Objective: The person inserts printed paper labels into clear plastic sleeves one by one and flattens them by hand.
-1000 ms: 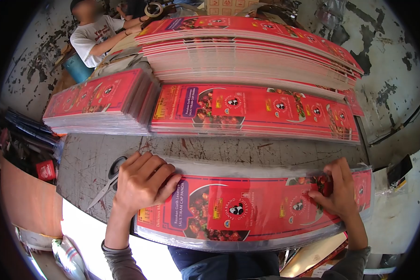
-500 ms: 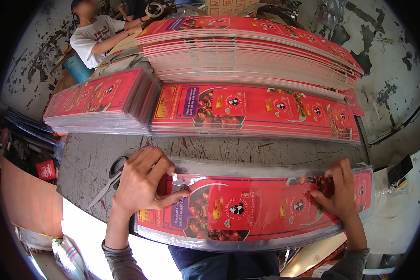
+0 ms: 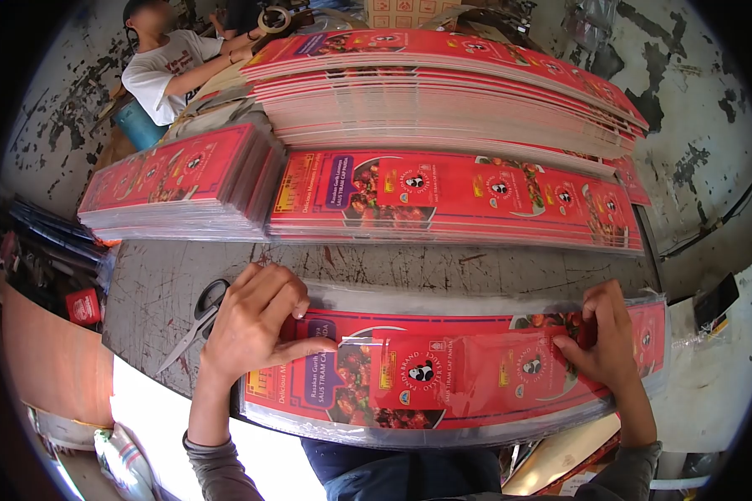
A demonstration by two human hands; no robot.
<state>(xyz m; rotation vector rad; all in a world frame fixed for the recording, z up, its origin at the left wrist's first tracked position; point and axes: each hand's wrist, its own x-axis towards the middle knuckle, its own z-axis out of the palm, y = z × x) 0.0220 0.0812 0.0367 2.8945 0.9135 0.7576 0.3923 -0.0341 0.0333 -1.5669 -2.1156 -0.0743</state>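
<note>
Across the near edge of the table lies a stack of long red printed sheets in clear plastic (image 3: 476,376). Its left part is under my left hand (image 3: 259,321), whose thumb is stretched out over the plastic, apart from the bent fingers. Near the right end, my right hand (image 3: 603,338) rests on the stack with thumb and fingers spread apart. Neither hand has anything visible wrapped in its fingers. Left of my left hand, scissors with black handles (image 3: 202,313) lie on the table.
Behind are a tall pile of red sheets (image 3: 459,108), a lower row of them (image 3: 476,196) and a plastic-wrapped stack (image 3: 167,179). The scratched grey table (image 3: 359,260) lies between. A person in a white shirt (image 3: 163,75) is at the back left, near a blue bin (image 3: 138,123).
My left hand has shifted slightly left and its thumb has straightened away from the fingers. The glare on the plastic has changed. My right hand has hardly moved.
</note>
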